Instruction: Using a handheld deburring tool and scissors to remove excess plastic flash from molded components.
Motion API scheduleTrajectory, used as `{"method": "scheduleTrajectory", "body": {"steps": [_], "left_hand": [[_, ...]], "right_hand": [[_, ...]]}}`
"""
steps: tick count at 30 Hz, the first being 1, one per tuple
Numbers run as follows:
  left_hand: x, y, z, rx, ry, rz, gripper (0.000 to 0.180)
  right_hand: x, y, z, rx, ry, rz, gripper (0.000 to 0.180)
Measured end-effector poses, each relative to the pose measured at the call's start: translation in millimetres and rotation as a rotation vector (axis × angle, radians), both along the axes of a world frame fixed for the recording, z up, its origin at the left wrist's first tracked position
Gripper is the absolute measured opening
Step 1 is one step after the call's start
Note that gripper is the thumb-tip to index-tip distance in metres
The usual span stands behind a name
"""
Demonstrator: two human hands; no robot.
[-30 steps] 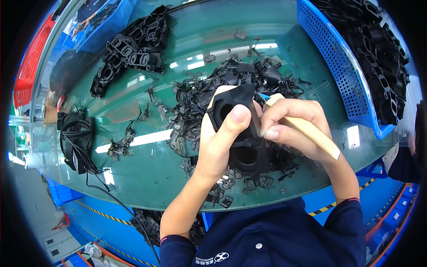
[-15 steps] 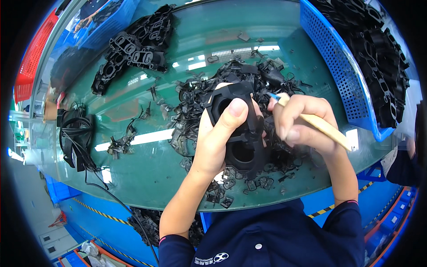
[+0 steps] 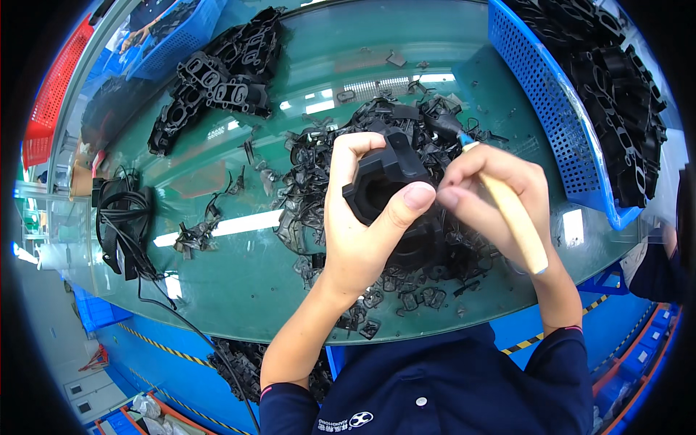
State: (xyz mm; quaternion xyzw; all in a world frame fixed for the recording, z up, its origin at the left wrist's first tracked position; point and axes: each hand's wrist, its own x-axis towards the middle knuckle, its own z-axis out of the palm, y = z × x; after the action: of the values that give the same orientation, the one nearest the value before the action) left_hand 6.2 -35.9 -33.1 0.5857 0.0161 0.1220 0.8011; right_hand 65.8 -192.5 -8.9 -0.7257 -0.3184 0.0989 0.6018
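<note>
My left hand is closed around a black moulded plastic part with round openings, its thumb lying across the front. The part is held above a heap of black plastic scraps. In my right hand is a hand tool with a pale yellow handle and a blue section near its tip, too small to name more exactly. The tool's tip points away from me, apart from the part. My right thumb and forefinger are close to the part's right edge; whether they touch it I cannot tell.
Similar black parts lie at the far left of the green tabletop. A blue basket full of them stands on the right. Coiled black cable and a few scraps lie to the left.
The black part has been tilted and turned in my left hand. My right hand has swung the tool's handle more upright, and its fingers have come nearer the part.
</note>
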Motion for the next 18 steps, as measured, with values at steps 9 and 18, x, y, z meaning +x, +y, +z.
{"method": "scheduleTrajectory", "body": {"steps": [9,18], "left_hand": [[2,0,-7,0.347,-0.177,0.140,0.056],[1,-3,-11,0.387,-0.206,0.189,0.058]], "right_hand": [[0,-1,8,0.015,0.595,0.113,0.012],[-4,6,-13,0.064,0.368,0.063,0.008]]}}
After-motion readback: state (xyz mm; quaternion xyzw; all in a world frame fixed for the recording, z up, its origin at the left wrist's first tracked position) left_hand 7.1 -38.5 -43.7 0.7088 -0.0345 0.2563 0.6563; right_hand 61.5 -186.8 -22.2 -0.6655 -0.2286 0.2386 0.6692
